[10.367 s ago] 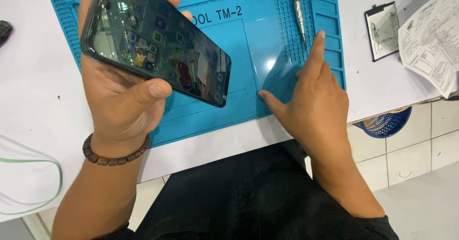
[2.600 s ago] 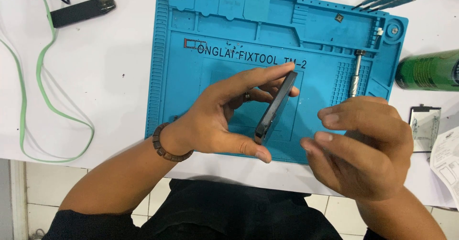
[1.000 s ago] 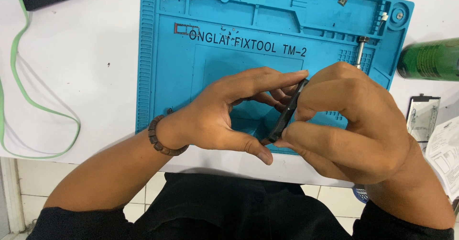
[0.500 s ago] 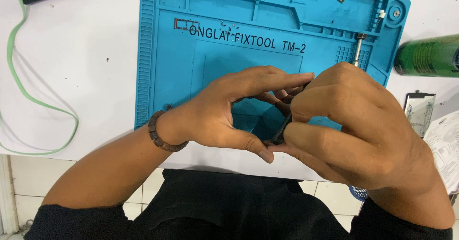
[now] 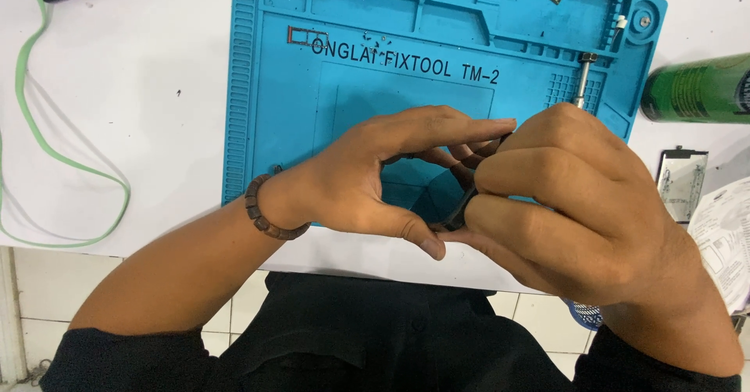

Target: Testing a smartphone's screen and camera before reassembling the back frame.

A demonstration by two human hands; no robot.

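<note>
We pinch the thin, rigid, slippery-looking phone (image 5: 461,208) edgewise; left hand (image 5: 367,177) and right hand (image 5: 578,204) fingers closed along its rims.

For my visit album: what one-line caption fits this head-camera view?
Both hands, left hand and right hand, grip a dark phone edge-on above a blue repair mat.

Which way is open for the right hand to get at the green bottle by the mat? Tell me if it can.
Probably yes, once freed: the right hand is clamped with the left hand on the dark phone. The green bottle lies on its side to its right, with bare table between.
</note>
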